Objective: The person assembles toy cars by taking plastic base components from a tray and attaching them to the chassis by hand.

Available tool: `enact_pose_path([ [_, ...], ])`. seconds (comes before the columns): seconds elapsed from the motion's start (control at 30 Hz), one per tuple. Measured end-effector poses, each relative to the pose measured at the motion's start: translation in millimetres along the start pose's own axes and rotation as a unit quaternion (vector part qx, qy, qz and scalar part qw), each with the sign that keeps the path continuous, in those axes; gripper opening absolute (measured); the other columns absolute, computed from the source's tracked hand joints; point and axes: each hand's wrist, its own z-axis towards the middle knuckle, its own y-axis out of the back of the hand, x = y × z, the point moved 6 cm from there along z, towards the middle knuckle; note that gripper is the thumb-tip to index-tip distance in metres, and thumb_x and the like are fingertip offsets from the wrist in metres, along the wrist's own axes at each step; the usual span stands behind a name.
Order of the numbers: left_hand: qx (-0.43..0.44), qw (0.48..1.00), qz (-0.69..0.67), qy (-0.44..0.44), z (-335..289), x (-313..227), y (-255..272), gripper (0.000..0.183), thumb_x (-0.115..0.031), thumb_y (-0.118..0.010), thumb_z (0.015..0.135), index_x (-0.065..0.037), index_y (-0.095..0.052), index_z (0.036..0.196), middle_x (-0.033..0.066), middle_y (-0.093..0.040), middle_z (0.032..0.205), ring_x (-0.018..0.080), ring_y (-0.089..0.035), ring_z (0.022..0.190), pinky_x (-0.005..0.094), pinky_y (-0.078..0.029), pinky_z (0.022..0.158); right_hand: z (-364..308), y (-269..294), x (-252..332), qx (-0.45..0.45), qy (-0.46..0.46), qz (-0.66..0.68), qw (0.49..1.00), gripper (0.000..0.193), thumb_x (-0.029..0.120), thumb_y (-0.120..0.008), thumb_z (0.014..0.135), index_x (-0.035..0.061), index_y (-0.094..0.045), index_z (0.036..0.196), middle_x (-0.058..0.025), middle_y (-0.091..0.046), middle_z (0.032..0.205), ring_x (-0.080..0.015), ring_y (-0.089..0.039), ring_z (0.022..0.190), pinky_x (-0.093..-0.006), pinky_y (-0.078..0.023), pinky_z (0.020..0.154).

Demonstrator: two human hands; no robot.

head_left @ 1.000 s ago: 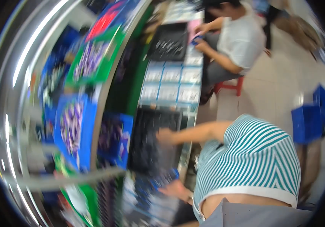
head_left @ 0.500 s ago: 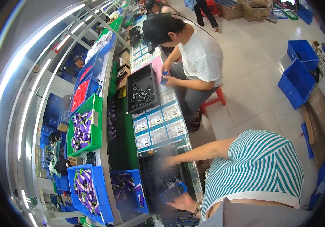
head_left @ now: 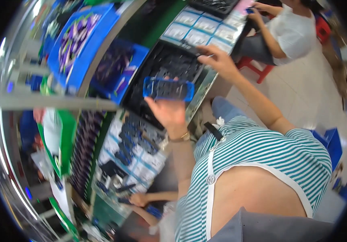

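Note:
My left hand (head_left: 167,113) holds a flat, see-through rectangular case with a bright blue frame (head_left: 189,92), fingers behind it and thumb by its left end. It is held above a black tray (head_left: 154,66) of dark small parts, blurred and hard to make out. My right hand (head_left: 220,64) is at the tray's far right corner, thumb and forefinger closed on the dark rim there. Any small part between those fingertips cannot be made out.
Left of the tray stands a blue bin (head_left: 140,54) of purple pieces, with another blue bin (head_left: 84,70) higher up. Printed cards (head_left: 205,25) cover the bench beyond. A co-worker in a white shirt (head_left: 296,30) sits far right; another person's hand (head_left: 139,199) works near lower left.
The view has swung, bringing the near-left bench and another worker's hand into sight. My right hand has moved from inside the tray to its far corner. The blue-framed case stays in my left hand.

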Motion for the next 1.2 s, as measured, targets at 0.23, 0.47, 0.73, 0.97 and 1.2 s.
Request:
enact_pose_path([
  [0.23, -0.127, 0.984, 0.009, -0.126, -54, -26, -7, 0.063, -0.061, -0.04, 0.096, -0.014, -0.05, 0.136, 0.0126, -0.054, 0.134, 0.035, -0.05, 0.122, 0.0515, -0.038, 0.106, -38, -55, 70, 0.072, 0.141, -0.092, 0.983, 0.051, 0.021, -0.069, 0.082, 0.0011, -0.058, 0.128, -0.0076, -0.052, 0.111, -0.0179, -0.053, 0.103, -0.0287, -0.044, 0.087],
  [0.47, -0.105, 0.968, -0.014, -0.229, -99, -61, -8, 0.071, -0.064, -0.032, 0.096, -0.009, -0.046, 0.139, 0.0168, -0.051, 0.137, 0.0373, -0.046, 0.127, 0.0544, -0.031, 0.11, -87, -118, 118, 0.212, 0.409, -0.068, 0.885, 0.059, 0.033, -0.078, 0.074, -0.0023, -0.06, 0.119, -0.0165, -0.058, 0.111, -0.0371, -0.058, 0.114, -0.0529, -0.036, 0.107],
  [0.73, -0.138, 0.951, 0.051, -0.272, -138, -67, -2, 0.071, -0.064, -0.027, 0.098, -0.009, -0.045, 0.14, 0.0109, -0.048, 0.14, 0.0335, -0.042, 0.13, 0.051, -0.034, 0.108, -127, -161, 120, 0.36, 0.493, -0.022, 0.792, 0.059, 0.017, -0.084, 0.062, 0.0013, -0.062, 0.115, -0.0124, -0.06, 0.106, -0.0333, -0.06, 0.116, -0.0523, -0.045, 0.102],
  [0.97, -0.137, 0.958, -0.016, -0.253, -147, -64, 3, 0.073, -0.065, -0.026, 0.097, -0.009, -0.041, 0.142, 0.0123, -0.044, 0.143, 0.0354, -0.04, 0.131, 0.0559, -0.032, 0.108, -131, -166, 115, 0.376, 0.483, -0.011, 0.791, 0.059, 0.016, -0.083, 0.062, -0.0001, -0.061, 0.115, -0.013, -0.062, 0.103, -0.0315, -0.062, 0.112, -0.0505, -0.048, 0.099],
  [1.2, -0.196, 0.941, 0.032, -0.274, -153, -68, 0, 0.07, -0.064, -0.03, 0.097, -0.011, -0.042, 0.142, 0.0134, -0.045, 0.143, 0.0365, -0.042, 0.13, 0.055, -0.03, 0.11, -109, -143, 118, 0.313, 0.413, -0.005, 0.855, 0.061, 0.032, -0.08, 0.074, -0.0028, -0.06, 0.119, -0.0158, -0.054, 0.111, -0.0371, -0.058, 0.115, -0.0538, -0.039, 0.105],
])
